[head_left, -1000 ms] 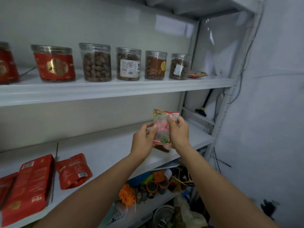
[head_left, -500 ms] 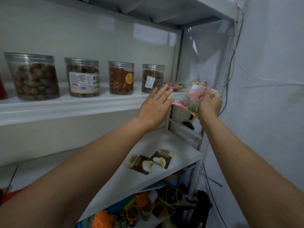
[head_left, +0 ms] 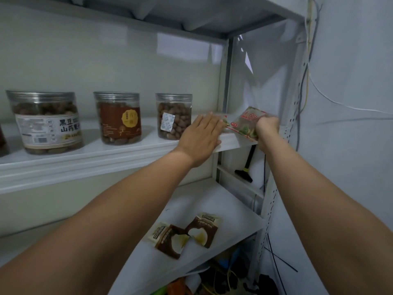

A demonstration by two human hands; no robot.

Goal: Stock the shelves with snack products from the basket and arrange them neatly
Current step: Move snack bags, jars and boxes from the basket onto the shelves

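Black tool (head_left: 244, 174) against white wall (head_left: 350, 60)

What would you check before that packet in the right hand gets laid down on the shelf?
1. Right hand grips the packet: ok.
2. Packet is over the right end of the upper shelf: ok.
3. Packet lies flat: not ok, it is tilted.
4. Left hand is flat, with its fingers at the second packet: ok.
5. Nearest jar stands apart from both packets: ok.
6. Free room under the packet: cannot tell, it is hidden.
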